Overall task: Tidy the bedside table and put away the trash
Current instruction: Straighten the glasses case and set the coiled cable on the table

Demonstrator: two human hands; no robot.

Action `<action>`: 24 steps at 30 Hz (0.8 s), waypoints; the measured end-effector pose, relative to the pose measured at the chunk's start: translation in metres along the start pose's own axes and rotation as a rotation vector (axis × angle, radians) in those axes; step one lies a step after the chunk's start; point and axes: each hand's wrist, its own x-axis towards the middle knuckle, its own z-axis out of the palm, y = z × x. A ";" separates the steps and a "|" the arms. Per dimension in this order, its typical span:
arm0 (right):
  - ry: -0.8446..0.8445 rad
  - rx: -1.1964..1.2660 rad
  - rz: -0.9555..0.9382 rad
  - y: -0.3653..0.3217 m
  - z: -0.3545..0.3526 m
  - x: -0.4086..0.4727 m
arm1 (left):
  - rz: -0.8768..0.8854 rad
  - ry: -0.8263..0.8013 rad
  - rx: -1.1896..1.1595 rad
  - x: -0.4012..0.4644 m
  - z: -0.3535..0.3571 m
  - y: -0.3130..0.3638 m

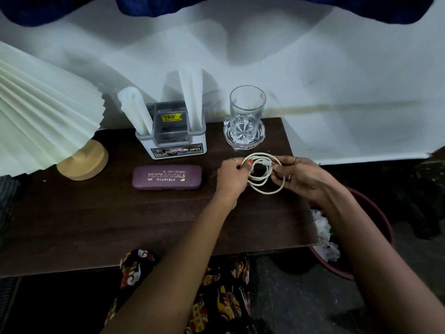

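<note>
A white charging cable is wound into loops above the right part of the dark wooden bedside table. My left hand pinches the loops on their left side. On the right side, my right hand grips the same coil, with the plug end lying across the top of the loops. A purple glasses case lies flat to the left of my hands. Below the table's right edge, a maroon bin on the floor holds crumpled white paper.
A white organiser box with folded tissues stands at the back centre. An empty glass stands on a cut-glass coaster at the back right. A pleated lamp shade on a wooden base fills the left.
</note>
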 end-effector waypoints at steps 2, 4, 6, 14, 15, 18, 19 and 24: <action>0.055 -0.033 -0.091 0.002 0.004 -0.001 | -0.056 -0.044 -0.113 -0.002 -0.001 0.003; 0.105 -0.083 -0.211 0.007 0.009 -0.001 | -0.108 -0.074 -0.233 -0.003 -0.002 0.005; 0.137 -0.148 -0.311 0.014 0.012 -0.001 | -0.137 -0.085 -0.307 -0.003 -0.001 0.005; 0.319 -0.204 -0.433 0.030 0.022 0.006 | -0.162 -0.066 -0.438 -0.005 0.004 0.006; 0.322 -0.174 -0.416 0.031 0.023 0.006 | -0.166 -0.064 -0.448 -0.005 0.004 0.006; 0.277 -0.067 -0.354 0.030 0.023 0.006 | -0.192 -0.056 -0.470 -0.005 0.004 0.010; 0.257 -0.056 -0.343 0.030 0.022 0.006 | -0.204 -0.063 -0.475 -0.005 0.004 0.011; 0.284 -0.090 -0.358 0.030 0.021 0.009 | -0.245 -0.084 -0.509 -0.007 0.003 0.012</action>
